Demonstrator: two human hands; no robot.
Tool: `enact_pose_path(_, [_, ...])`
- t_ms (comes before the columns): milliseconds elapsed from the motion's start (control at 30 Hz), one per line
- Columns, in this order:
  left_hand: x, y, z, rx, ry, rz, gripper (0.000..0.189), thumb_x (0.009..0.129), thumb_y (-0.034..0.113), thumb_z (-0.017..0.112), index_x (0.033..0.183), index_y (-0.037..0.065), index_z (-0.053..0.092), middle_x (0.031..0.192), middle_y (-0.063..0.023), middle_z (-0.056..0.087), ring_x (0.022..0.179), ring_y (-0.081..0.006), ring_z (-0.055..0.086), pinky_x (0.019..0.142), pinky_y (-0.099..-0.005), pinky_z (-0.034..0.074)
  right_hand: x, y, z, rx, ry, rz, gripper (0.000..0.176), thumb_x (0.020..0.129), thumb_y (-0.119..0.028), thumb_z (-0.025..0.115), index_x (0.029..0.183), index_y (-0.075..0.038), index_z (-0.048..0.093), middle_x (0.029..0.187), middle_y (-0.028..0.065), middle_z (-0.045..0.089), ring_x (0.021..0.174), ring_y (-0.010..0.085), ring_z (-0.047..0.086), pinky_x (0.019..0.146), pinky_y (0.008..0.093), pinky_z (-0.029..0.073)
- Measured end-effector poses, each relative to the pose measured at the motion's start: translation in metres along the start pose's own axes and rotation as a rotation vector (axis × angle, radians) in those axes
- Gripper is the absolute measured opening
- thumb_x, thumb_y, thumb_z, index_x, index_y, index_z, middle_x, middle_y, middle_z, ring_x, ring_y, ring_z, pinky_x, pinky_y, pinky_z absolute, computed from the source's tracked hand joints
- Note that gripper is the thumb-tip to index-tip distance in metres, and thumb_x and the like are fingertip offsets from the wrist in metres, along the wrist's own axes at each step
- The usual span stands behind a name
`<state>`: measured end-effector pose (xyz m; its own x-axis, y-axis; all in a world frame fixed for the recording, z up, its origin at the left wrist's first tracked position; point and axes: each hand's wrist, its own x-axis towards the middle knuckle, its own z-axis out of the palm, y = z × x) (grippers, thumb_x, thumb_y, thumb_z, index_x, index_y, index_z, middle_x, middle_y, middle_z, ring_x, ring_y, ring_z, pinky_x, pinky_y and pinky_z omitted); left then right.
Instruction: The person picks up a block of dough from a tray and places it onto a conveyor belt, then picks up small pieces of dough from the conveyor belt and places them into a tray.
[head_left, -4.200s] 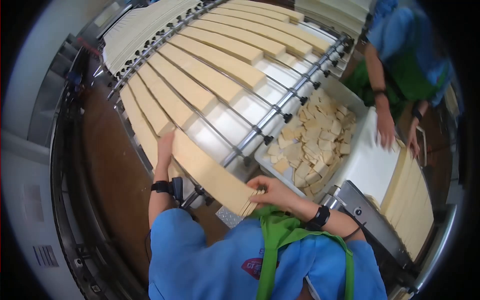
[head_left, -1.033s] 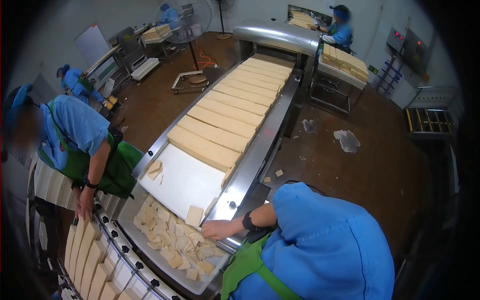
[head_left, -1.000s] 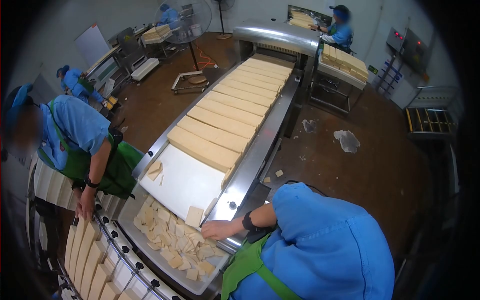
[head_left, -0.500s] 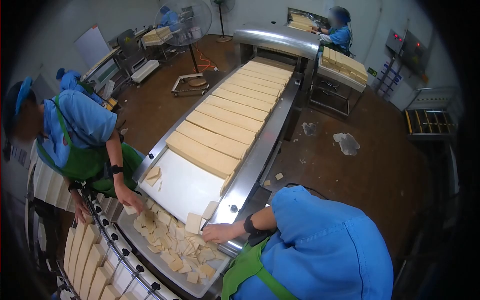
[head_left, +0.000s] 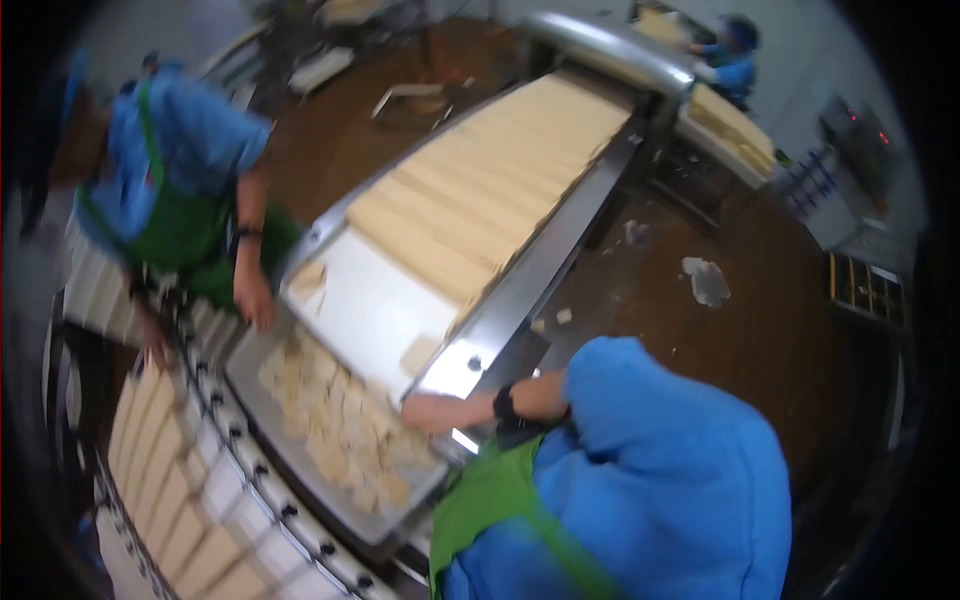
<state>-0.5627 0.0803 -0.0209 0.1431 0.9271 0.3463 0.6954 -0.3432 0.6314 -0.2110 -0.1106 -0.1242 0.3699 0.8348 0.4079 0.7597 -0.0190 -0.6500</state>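
My right hand (head_left: 432, 412), with a dark band at the wrist, reaches left across the corner of the conveyor's near end. Motion blur smears its fingers; I cannot tell whether they grip anything. Just beyond it, a square beige piece (head_left: 420, 355) lies at the edge of the white belt plate (head_left: 375, 290). Below and left of the fingers is a grey tray (head_left: 250, 385) heaped with thin, broken beige pieces (head_left: 330, 425). My left hand is out of the frame.
Rows of beige slabs (head_left: 480, 190) cover the conveyor. A co-worker (head_left: 185, 180) stands across the tray, one hand (head_left: 254, 300) near its far edge. At lower left, a curved rail (head_left: 240, 450) borders more slabs (head_left: 160, 470). Another person (head_left: 732, 65) works at the back.
The view has swung, shifting the scene upward and somewhat right, and is now blurred. The co-worker's hand has lifted off the tray's pieces. My right hand stays by the conveyor corner.
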Motion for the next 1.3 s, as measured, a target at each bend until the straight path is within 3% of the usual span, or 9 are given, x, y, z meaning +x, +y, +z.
enact_pose_path(33, [-0.004,-0.013,-0.020,0.026,0.011,-0.033,0.072,0.073,0.013,0.058,0.134,0.003,0.022,0.134,-0.0189,0.027,0.119,-0.0312,0.033,0.098,-0.0396,0.029,0.002,0.005,0.001,-0.016,-0.082,0.013,0.027,0.067,-0.014,0.053,0.092,-0.002,0.052,0.092,0.0156,0.049,0.092,0.0326,0.046,0.082,0.0399,0.038])
enact_pose_path(67, [-0.011,-0.024,-0.042,0.104,0.035,-0.058,0.072,0.073,0.013,0.058,0.134,0.003,0.022,0.134,-0.0189,0.027,0.119,-0.0312,0.033,0.098,-0.0396,0.029,0.003,0.009,0.005,-0.005,-0.008,-0.071,0.027,0.067,-0.014,0.053,0.092,-0.002,0.053,0.092,0.0151,0.049,0.091,0.0330,0.046,0.082,0.0399,0.039])
enact_pose_path(167, [-0.022,-0.059,-0.092,0.083,0.039,-0.166,0.073,0.073,0.012,0.058,0.135,0.004,0.020,0.135,-0.0187,0.026,0.120,-0.0309,0.032,0.099,-0.0395,0.028,0.014,-0.014,-0.014,0.037,0.084,-0.060,0.020,0.064,-0.003,0.052,0.084,-0.003,0.053,0.086,0.0123,0.050,0.087,0.0308,0.048,0.079,0.0385,0.039])
enact_pose_path(267, [-0.021,-0.087,-0.093,-0.019,0.044,-0.091,0.074,0.077,0.026,0.065,0.135,0.006,0.023,0.133,-0.0197,0.030,0.116,-0.0318,0.038,0.097,-0.0369,0.032,0.017,-0.019,-0.017,0.018,0.127,-0.059,0.019,0.060,0.001,0.051,0.078,-0.003,0.053,0.080,0.0104,0.050,0.083,0.0283,0.049,0.075,0.0371,0.041])
enact_pose_path(400, [-0.022,-0.065,-0.091,0.009,0.071,-0.126,0.071,0.077,0.021,0.064,0.133,0.004,0.025,0.133,-0.0200,0.030,0.119,-0.0313,0.034,0.099,-0.0372,0.029,0.017,-0.022,-0.018,0.042,0.113,-0.035,0.018,0.061,0.002,0.051,0.078,-0.003,0.052,0.080,0.0099,0.051,0.084,0.0274,0.050,0.076,0.0366,0.041])
enact_pose_path(433, [-0.022,-0.062,-0.091,0.017,0.070,-0.111,0.070,0.077,0.020,0.064,0.133,0.003,0.025,0.133,-0.0201,0.030,0.119,-0.0310,0.034,0.099,-0.0373,0.028,0.016,-0.020,-0.019,0.013,0.020,0.006,0.020,0.067,0.000,0.049,0.086,-0.004,0.055,0.088,0.0092,0.053,0.088,0.0276,0.049,0.081,0.0350,0.041])
enact_pose_path(867, [-0.020,-0.078,-0.092,0.124,0.054,-0.099,0.064,0.079,0.014,0.057,0.133,0.003,0.025,0.134,-0.0194,0.029,0.119,-0.0314,0.035,0.099,-0.0372,0.030,0.017,-0.022,-0.021,0.009,0.060,-0.005,0.020,0.067,0.000,0.051,0.085,-0.004,0.056,0.087,0.0085,0.054,0.088,0.0270,0.051,0.079,0.0336,0.042])
enact_pose_path(1167, [-0.021,-0.071,-0.090,0.031,0.088,-0.138,0.060,0.080,0.019,0.059,0.131,0.003,0.031,0.131,-0.0185,0.034,0.117,-0.0304,0.036,0.099,-0.0376,0.028,0.020,-0.029,-0.025,0.041,0.125,-0.002,0.019,0.060,0.003,0.052,0.078,-0.003,0.053,0.080,0.0089,0.053,0.084,0.0269,0.052,0.077,0.0355,0.042])
enact_pose_path(1300, [-0.021,-0.066,-0.091,0.107,0.064,-0.154,0.063,0.079,0.013,0.056,0.133,0.003,0.026,0.132,-0.0192,0.031,0.117,-0.0309,0.036,0.097,-0.0370,0.032,0.020,-0.028,-0.024,0.052,0.134,0.001,0.019,0.061,0.003,0.051,0.079,-0.003,0.053,0.081,0.0087,0.054,0.084,0.0271,0.052,0.078,0.0356,0.042])
